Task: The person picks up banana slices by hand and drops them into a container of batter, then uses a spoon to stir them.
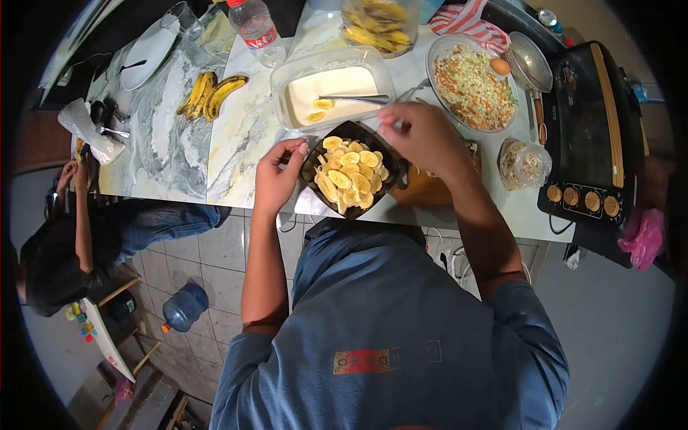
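A dark square bowl [309, 172] full of sliced banana [351, 170] stands at the counter's front edge. My left hand [279, 172] is at the bowl's left rim, thumb and fingers around its edge. Above the bowl's right side is my right hand [423, 136], fingers curled towards the thumb; whether anything is between them is too small to tell. Behind the bowl is a clear plastic container [279, 89] of pale batter [308, 89], with two banana pieces in it and a metal utensil [358, 98] across it. A brown wooden board [430, 192] lies under my right forearm.
Bananas [208, 95] and a water bottle [256, 34] are at the back left. Right of the container are a bowl of shredded vegetables [473, 86] with an egg, a plastic bag [523, 165] and a toaster oven [584, 129]. A co-worker [72, 236] sits at the far left.
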Demonstrator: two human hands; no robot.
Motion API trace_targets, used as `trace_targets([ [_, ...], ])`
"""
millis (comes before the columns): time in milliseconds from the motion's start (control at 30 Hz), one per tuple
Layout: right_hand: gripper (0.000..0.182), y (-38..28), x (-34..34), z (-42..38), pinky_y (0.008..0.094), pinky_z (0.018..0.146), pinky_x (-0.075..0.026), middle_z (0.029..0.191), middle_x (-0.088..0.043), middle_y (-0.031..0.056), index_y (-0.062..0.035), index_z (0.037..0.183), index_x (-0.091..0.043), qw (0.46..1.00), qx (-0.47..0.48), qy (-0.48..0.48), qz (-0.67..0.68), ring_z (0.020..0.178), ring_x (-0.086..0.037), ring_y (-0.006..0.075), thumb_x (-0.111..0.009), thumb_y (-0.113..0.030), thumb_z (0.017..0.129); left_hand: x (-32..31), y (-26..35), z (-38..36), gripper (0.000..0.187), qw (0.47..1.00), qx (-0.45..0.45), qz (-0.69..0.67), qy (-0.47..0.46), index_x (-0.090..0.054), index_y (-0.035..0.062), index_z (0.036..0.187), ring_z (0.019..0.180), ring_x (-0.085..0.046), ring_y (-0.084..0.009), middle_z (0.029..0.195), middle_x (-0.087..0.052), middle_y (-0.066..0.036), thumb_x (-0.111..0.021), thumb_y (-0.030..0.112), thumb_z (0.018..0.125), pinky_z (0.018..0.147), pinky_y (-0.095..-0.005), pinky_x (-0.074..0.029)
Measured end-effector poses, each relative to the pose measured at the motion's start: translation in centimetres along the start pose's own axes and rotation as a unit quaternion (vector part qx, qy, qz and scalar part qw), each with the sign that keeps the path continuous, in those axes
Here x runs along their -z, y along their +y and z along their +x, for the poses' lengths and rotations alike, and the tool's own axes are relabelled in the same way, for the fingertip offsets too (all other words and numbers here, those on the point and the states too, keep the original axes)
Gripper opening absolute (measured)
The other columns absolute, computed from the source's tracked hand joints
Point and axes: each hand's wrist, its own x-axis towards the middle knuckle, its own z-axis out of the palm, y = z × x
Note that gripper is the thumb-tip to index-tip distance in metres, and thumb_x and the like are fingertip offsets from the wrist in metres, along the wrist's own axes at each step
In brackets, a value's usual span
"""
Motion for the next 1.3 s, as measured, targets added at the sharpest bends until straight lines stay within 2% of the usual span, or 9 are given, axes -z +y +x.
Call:
trace_targets([
  [100,0.02,0.5,-1.1,-1.8,0.0406,0.077,-0.053,0.091,-0.07,0.0071,-0.0082,0.1,-0.069,0.997,0.028,-0.066,-0.032,0.083,-0.067,0.0283,-0.068,-0.015,0.081,0.0,0.2,0.1,0.023,1.0,0.003,0.006,-0.004,-0.069,-0.0014,0.107,0.076,-0.056,-0.0063,0.088,-0.069,-0.002,-0.067,0.018,0.094,0.073,-0.0228,-0.047],
  [333,0.028,0.4,-3.5,-3.4,0.0414,0.084,-0.051,0.097,-0.067,0.009,-0.0082,0.104,-0.067,0.99,0.122,-0.037,-0.064,0.096,-0.064,0.0296,-0.066,-0.008,0.076,-0.2,0.4,-0.1,0.023,1.0,-0.007,0.015,-0.015,-0.069,-0.0014,0.106,0.077,-0.057,-0.0071,0.089,-0.069,-0.003,-0.067,0.018,0.094,0.074,-0.0234,-0.047],
  [433,0.027,0.9,-4.0,-3.3,0.0408,0.086,-0.049,0.101,-0.067,0.0134,-0.0039,0.103,-0.066,0.986,0.146,-0.038,-0.07,0.093,-0.063,0.0324,-0.066,-0.007,0.077,-0.1,0.5,-0.1,0.023,1.0,-0.011,0.021,-0.015,-0.069,-0.0015,0.106,0.077,-0.057,-0.0076,0.089,-0.069,-0.003,-0.067,0.018,0.094,0.074,-0.0236,-0.047],
  [567,0.027,1.6,-4.6,-3.1,0.0414,0.088,-0.048,0.099,-0.067,0.0133,-0.0029,0.103,-0.066,0.982,0.171,-0.034,-0.074,0.094,-0.062,0.0326,-0.066,-0.005,0.076,0.0,0.6,-0.3,0.024,1.0,-0.01,0.018,-0.016,-0.069,-0.0014,0.107,0.078,-0.057,-0.008,0.089,-0.069,-0.003,-0.067,0.018,0.094,0.075,-0.0238,-0.047],
  [633,0.028,1.6,-4.7,-3.0,0.0404,0.082,-0.049,0.091,-0.065,0.0102,-0.0043,0.101,-0.066,0.972,0.217,0.004,-0.088,0.087,-0.062,0.0301,-0.064,-0.003,0.073,0.1,0.3,-0.4,0.024,1.0,-0.011,0.017,-0.017,-0.069,-0.0014,0.107,0.078,-0.057,-0.008,0.089,-0.069,-0.003,-0.067,0.018,0.094,0.075,-0.0238,-0.048],
  [967,0.015,0.9,-3.9,-3.3,0.0399,0.081,-0.048,0.086,-0.062,0.0073,-0.0068,0.088,-0.068,0.981,0.184,-0.014,-0.063,0.085,-0.06,0.0281,-0.066,-0.004,0.073,0.1,0.3,-0.5,0.025,1.0,-0.006,0.026,-0.016,-0.069,-0.0013,0.108,0.078,-0.057,-0.0079,0.09,-0.07,-0.003,-0.067,0.019,0.094,0.074,-0.0237,-0.048],
  [1033,0.011,0.4,-3.5,-3.4,0.0408,0.079,-0.049,0.087,-0.063,0.0095,-0.004,0.086,-0.067,0.982,0.186,0.0,-0.039,0.086,-0.061,0.0309,-0.068,-0.003,0.075,0.0,0.3,-0.5,0.025,1.0,-0.009,0.026,-0.016,-0.069,-0.0013,0.108,0.078,-0.057,-0.0078,0.089,-0.069,-0.003,-0.067,0.019,0.094,0.074,-0.0237,-0.048],
  [1133,0.011,1.0,-3.8,-3.7,0.0396,0.08,-0.048,0.085,-0.06,0.0059,-0.0083,0.085,-0.067,0.98,0.188,0.006,-0.059,0.085,-0.06,0.0269,-0.067,-0.006,0.073,0.0,0.2,-0.5,0.025,0.999,-0.01,0.028,-0.018,-0.069,-0.0013,0.108,0.078,-0.057,-0.0078,0.089,-0.069,-0.003,-0.067,0.02,0.094,0.074,-0.0237,-0.048],
  [1300,0.013,1.4,-3.6,-3.7,0.0401,0.08,-0.047,0.085,-0.059,0.0058,-0.0089,0.084,-0.064,0.981,0.183,-0.004,-0.068,0.087,-0.06,0.0268,-0.068,-0.006,0.072,-0.2,0.5,-0.5,0.026,0.999,-0.004,0.039,-0.024,-0.069,-0.0015,0.109,0.078,-0.057,-0.0078,0.088,-0.069,-0.003,-0.067,0.019,0.094,0.074,-0.0239,-0.048],
])
